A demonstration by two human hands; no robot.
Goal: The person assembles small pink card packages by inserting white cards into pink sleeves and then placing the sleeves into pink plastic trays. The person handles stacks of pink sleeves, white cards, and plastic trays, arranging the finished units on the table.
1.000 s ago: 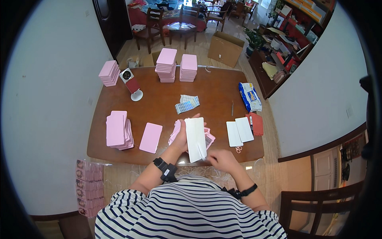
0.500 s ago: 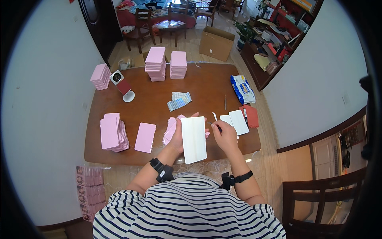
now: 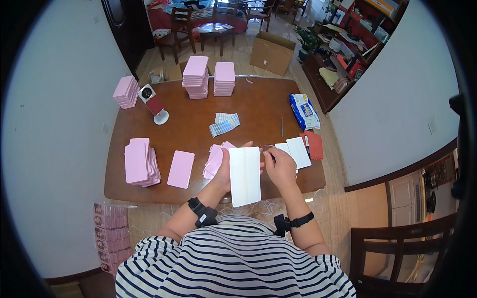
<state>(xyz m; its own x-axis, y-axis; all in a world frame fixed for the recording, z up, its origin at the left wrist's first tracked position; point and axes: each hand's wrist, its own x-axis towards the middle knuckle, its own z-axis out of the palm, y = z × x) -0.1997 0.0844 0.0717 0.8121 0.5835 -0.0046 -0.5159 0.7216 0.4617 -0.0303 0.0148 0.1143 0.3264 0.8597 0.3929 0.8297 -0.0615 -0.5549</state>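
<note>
My left hand (image 3: 223, 171) grips a flat white rectangular panel (image 3: 245, 177) by its left side, fingers spread behind it, holding it tilted above the table's near edge. At the panel's upper right corner, my right hand (image 3: 281, 166) is closed on a small dark-handled tool (image 3: 273, 158); its tip is too small to make out. A thin pale strip (image 3: 268, 146) curls from that corner above the right fingers. Several loose pink flat pieces (image 3: 214, 161) lie behind my left hand, partly hidden. To their left is a single pink rectangular case (image 3: 181, 170).
Pink stacks stand at the left front (image 3: 139, 161), left back (image 3: 126, 92) and back middle (image 3: 196, 77). A camera-like device (image 3: 154, 104), sticker sheets (image 3: 224, 124), a thin metal tool (image 3: 282, 126), a wipes pack (image 3: 304, 111), white panels (image 3: 299, 152) and red sheets (image 3: 314, 145) lie about.
The white panel has shifted slightly right and down with my left hand. The pale strip, upright before, now curls over above my right hand.
</note>
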